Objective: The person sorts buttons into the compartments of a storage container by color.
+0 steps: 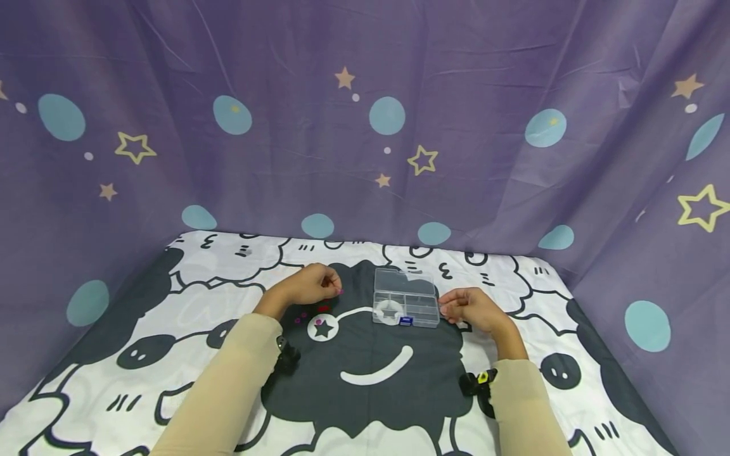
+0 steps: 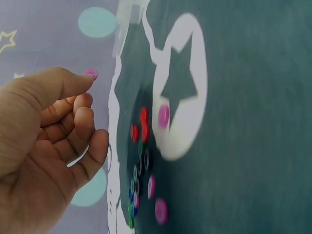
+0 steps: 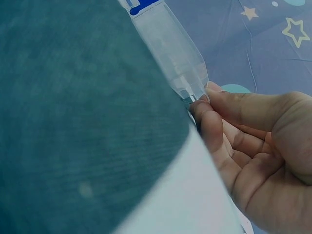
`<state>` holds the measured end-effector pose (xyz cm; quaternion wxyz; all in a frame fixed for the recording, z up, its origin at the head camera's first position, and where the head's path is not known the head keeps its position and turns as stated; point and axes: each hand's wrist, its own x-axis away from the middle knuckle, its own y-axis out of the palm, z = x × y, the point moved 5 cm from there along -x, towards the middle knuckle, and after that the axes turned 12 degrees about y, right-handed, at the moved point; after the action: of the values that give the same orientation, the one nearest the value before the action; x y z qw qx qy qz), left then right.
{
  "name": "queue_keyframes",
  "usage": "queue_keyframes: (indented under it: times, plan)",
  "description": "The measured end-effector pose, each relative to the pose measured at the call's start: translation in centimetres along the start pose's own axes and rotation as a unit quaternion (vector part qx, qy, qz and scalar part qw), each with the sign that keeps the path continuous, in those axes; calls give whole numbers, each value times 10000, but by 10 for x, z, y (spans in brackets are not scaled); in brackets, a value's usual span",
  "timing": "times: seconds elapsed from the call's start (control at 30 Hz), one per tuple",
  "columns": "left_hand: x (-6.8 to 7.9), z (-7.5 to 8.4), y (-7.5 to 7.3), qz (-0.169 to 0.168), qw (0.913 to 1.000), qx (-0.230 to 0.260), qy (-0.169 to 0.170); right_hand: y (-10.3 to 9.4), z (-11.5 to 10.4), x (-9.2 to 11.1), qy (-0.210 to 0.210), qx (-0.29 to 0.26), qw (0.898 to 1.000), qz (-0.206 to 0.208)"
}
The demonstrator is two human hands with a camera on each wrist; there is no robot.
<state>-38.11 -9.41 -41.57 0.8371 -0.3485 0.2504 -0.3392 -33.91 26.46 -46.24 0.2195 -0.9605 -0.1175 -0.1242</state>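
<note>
My left hand [image 1: 310, 285] is raised over the cloth to the left of the box and pinches a small pink button [image 2: 91, 74] at the thumb tip. Its other fingers are loosely curled. Below it in the left wrist view lie loose buttons: a few red buttons [image 2: 145, 131], pink ones [image 2: 161, 211] and several dark, green and blue ones in a line. A clear plastic compartment box [image 1: 419, 310] stands with its lid [image 1: 399, 280] tipped back. My right hand [image 1: 473, 308] holds the box's right side between thumb and fingers.
A blue latch [image 1: 406, 321] sits on the box's front edge. The cloth [image 1: 371, 392] carries a dark and white sheep print, with a printed star in a white circle [image 1: 322, 327] beside the buttons. A purple curtain [image 1: 319, 171] hangs behind and at both sides.
</note>
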Motion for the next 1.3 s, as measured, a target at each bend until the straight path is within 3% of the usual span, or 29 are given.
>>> queue_keyframes:
  times: [0.4, 0.9, 1.3]
  plan:
    - [-24, 19, 20, 0, 9991, 100, 421, 0, -2, 2, -87, -1, 9999, -54]
    - [-39, 33, 45, -334, 9979, 187, 531, 0, 1, 1, -17, 36, 10000, -70]
    - [-39, 32, 43, -358, 9981, 211, 446, 1, -1, 2, -47, -93, 9998, -175]
